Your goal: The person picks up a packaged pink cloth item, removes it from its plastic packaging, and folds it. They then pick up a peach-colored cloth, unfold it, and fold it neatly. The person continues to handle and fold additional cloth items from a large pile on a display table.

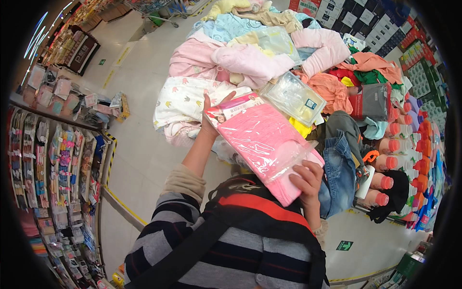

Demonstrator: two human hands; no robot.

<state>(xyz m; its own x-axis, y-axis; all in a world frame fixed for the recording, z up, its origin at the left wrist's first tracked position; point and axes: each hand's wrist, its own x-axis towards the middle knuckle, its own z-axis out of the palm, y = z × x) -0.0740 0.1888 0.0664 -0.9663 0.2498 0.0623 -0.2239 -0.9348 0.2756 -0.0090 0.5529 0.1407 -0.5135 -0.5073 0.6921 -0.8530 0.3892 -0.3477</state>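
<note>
A folded pink garment in a clear plastic package (265,141) lies across both hands, in front of the chest. My left hand (213,115) grips its upper left end, with the thumb and a finger showing around the printed card. At the lower right my right hand (306,178) holds the other end, fingers over the pink cloth that sticks out of the plastic. Beyond the package is a heap of clothes, with a white crown-print cloth (187,99), a pale pink padded garment (252,63) and a clear flat package (294,97).
Blue jeans (337,173) hang at the heap's right, beside rows of bottles with red caps (391,162). A packaged dark grey garment (371,101) lies above them. Racks of small goods (61,162) stand at left; a shopping cart (158,7) is at the top.
</note>
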